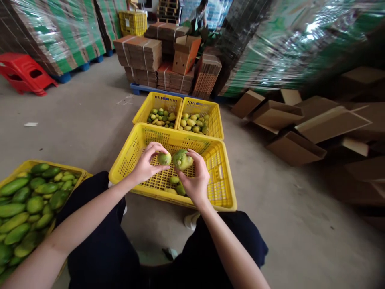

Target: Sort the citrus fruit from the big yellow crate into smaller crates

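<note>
My left hand (146,164) holds a small yellow-green fruit (164,158) between thumb and fingers. A larger, bumpy green fruit (183,159) is gripped by my right hand (197,176), close beside the small one. Both fruits are held up above a large yellow crate (225,176) in front of my knees. Several green fruits (174,180) lie on the crate's bottom, partly hidden by my hands.
Two smaller yellow crates (217,120) with fruit stand behind. At left is a crate (81,173) full of green fruits. A red stool (27,70), stacked cardboard (140,52) and open boxes (276,114) surround the floor. A person (200,14) is in back.
</note>
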### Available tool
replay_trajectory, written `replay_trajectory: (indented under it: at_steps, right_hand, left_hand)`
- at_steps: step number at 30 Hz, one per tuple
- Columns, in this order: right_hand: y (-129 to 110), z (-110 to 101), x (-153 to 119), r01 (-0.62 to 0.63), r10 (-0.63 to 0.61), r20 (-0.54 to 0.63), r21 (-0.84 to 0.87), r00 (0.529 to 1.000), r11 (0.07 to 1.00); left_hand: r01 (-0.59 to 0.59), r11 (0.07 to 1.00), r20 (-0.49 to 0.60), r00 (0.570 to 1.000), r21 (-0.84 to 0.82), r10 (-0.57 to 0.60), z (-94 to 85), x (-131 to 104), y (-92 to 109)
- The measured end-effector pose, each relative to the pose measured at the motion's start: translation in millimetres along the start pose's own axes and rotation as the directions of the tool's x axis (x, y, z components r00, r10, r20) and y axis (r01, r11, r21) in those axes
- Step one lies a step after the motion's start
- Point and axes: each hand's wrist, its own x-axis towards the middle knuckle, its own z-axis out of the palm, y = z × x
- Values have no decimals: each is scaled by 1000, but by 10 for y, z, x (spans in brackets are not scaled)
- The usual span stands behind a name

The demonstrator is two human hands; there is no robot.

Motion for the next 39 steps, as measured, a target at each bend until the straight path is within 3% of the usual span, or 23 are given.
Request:
replay_trajectory:
  at_steps: [3,6,9,11,15,18,20,24,29,32,35,37,39]
  right_hand:
    - [-13,-15,-1,-27,27,5,23,1000,999]
    - [-30,-42,23,-245,232,81,264,969,933]
    - [-46,-82,74,-524,489,219,528,844,668]
    - [-45,-116,115,-609,600,265,622,755,492]
    - [-7,-185,189,-668,670,384,708,635,228]
    - [14,-215,220,-682,656,465,724,595,106]
    - [7,-219,224,-695,638,499,715,587,80]
    - [-38,-211,201,-716,649,513,695,562,71]
    - [-3,-261,194,-667,738,401,740,543,88]
    - [96,-313,209,-600,790,292,791,539,116]
    - [189,-345,214,-541,858,213,836,468,88]
    - [216,-352,201,-532,890,218,846,401,32]
    - [214,-351,177,-546,891,256,837,376,-10]
  left_hand:
    - [8,1000,10,1000,-2,-8,10,-11,2]
    - [120,984,10,993,-133,-119,8,-10,31]
    - [316,869,36,944,-382,-328,-13,5,75]
    - [399,733,38,890,-551,-455,-32,26,104]
    - [449,465,56,763,-763,-644,-62,93,146]
    - [475,341,118,704,-812,-700,-64,131,168]
    - [488,336,128,698,-806,-705,-56,134,176]
    - [514,443,80,714,-734,-695,-59,124,193]
    - [505,375,91,680,-777,-728,-166,157,219]
    - [423,368,11,668,-828,-744,-255,170,196]
    - [400,363,-24,644,-842,-765,-310,169,150]
    - [420,332,-6,613,-845,-790,-318,164,115]
    - [438,315,-8,575,-842,-818,-308,152,82]
